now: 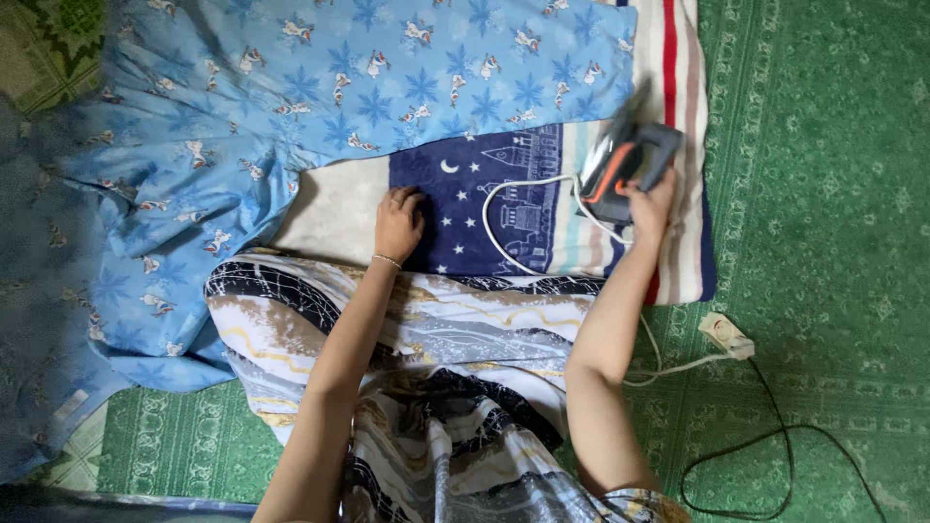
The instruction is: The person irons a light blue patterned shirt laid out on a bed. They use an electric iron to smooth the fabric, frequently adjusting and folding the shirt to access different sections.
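My right hand (651,206) grips the handle of a black and orange clothes iron (627,158), which stands tilted at the right end of a padded cloth (504,199) patterned with stars, moon and stripes. My left hand (398,224) rests flat on that cloth, fingers curled, a thin bracelet at the wrist. A light blue printed garment (320,87) lies spread above and to the left of the left hand. The iron's white cord (504,208) loops across the cloth between my hands.
A green patterned carpet (823,194) covers the floor. A white plug socket (727,335) lies at the right, with a black cable (775,455) curling from it. My lap is covered by a marbled grey, white and yellow fabric (436,329).
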